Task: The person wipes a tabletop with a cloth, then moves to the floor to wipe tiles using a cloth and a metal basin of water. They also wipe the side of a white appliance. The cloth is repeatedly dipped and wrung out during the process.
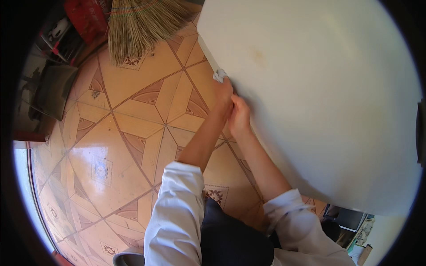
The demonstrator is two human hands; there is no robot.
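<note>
A large smooth white panel [319, 99] fills the right of the view and carries a faint brownish stain. At its left edge, my left hand [224, 91] grips a crumpled whitish cloth [219, 75], which pokes out past the fingers. Just behind it, close against the same edge, is my right hand [239, 114], its thumb side near the left wrist. The right hand's fingers are mostly hidden, so I cannot tell whether they hold anything. Both forearms are bare below rolled white sleeves.
Patterned tan floor tiles [133, 123] spread out below. A straw broom [143, 30] is at the top. Along the left stand a dark dustpan-like object [55, 89] and a red bag [88, 21]. A grey bucket-like rim [128, 257] shows at the bottom.
</note>
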